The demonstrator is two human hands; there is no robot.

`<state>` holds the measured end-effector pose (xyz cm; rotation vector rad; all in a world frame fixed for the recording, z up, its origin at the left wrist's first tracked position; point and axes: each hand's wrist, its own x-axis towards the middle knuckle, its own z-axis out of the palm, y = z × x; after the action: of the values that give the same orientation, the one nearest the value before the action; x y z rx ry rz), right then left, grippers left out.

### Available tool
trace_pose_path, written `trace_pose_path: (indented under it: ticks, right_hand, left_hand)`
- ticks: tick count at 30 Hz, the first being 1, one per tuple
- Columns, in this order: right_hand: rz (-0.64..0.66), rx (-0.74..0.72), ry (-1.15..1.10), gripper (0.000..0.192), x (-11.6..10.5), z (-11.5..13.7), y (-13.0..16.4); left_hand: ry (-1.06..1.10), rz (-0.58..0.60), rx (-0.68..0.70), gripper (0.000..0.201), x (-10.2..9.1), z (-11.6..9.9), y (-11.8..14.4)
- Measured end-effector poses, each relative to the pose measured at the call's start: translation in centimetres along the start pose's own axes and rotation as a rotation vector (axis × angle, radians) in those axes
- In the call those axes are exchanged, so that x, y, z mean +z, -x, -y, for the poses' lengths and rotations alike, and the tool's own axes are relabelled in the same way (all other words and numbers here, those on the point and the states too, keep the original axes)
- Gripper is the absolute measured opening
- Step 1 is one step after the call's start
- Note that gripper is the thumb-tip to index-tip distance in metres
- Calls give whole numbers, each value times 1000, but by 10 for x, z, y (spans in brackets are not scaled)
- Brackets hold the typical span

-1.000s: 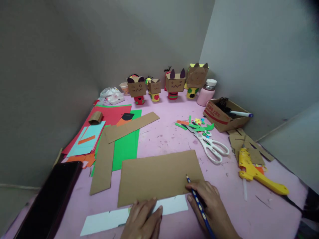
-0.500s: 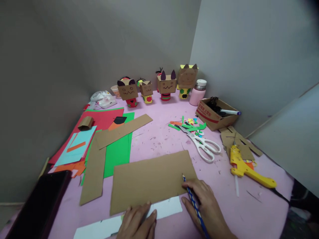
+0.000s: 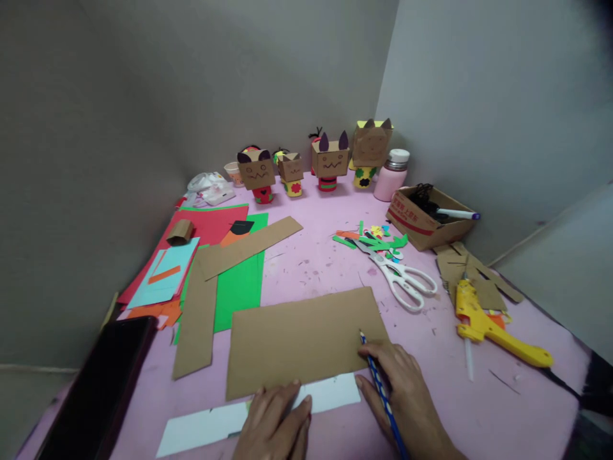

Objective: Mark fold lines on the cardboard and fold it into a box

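- My right hand (image 3: 407,396) is wrapped around a blue pencil (image 3: 380,390), tip down on the right edge of the brown cardboard sheet (image 3: 301,338).
- The pencil's long axis slants away from me, point up and to the left, butt end running back along my wrist.
- My left hand (image 3: 275,421) lies flat, fingers spread, gripping nothing, pressing on the near edge of the cardboard and the white paper strip (image 3: 215,421) under it.
- The cardboard sheet lies flat in front of me, long side running left to right.
- To the right, white scissors (image 3: 405,281) point away to the left; the yellow glue gun (image 3: 488,329) lies on its side just beyond them.
- Further back, a small open carton (image 3: 416,227) holds a dark tangle and a pen sticking out over its rim.
- A pink bottle (image 3: 390,176) stands beside it, lid on.
- Four cardboard box-head figures (image 3: 330,160) stand in a row at the back wall.
- On the left, coloured paper sheets (image 3: 215,223) stacked, two long cardboard strips (image 3: 249,246) crossing over them.
- All of it sits on a pink table (image 3: 316,262), scuffed, pushed into a grey corner.
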<state>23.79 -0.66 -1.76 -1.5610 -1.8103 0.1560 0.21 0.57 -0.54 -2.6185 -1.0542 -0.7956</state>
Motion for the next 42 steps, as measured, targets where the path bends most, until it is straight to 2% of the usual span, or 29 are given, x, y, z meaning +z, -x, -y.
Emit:
trace_pose_path:
  ticks: [7,18,24,28,30,32,33,35,37,42]
  right_hand:
    - [9,-13,12,26,1,-7,5]
    - [15,-18,26,23,0,-8,4]
    - [89,-109,54,50,-7,-5,3]
    - [68,-145,73,48,-12,-6,2]
    - [39,-147,29,34,-14,1,0]
    - [19,-96,-93,14,-14,14,-3]
    - [31,-59,-189,11,-12,22,-4]
    - [101,-34,-361,13,-7,39,-7]
    - [177,-44,-428,16,1,51,-8]
    - [231,-90,-394,18,15,53,-6]
  left_hand:
    - [6,-32,-63,27,-9,-10,-14]
    - [47,-25,-117,24,-11,-14,-11]
    - [44,-24,-117,26,-10,-15,-13]
    - [59,-17,-128,26,-8,-16,-9]
    - [78,5,-140,23,-7,-16,-6]
    - [94,26,-153,22,-6,-15,-4]
    - [98,28,-156,22,-6,-15,-4]
    - [99,17,-161,23,-6,-15,-5]
    - [100,8,-163,25,-7,-16,-7]
    - [104,3,-178,27,-6,-16,-8]
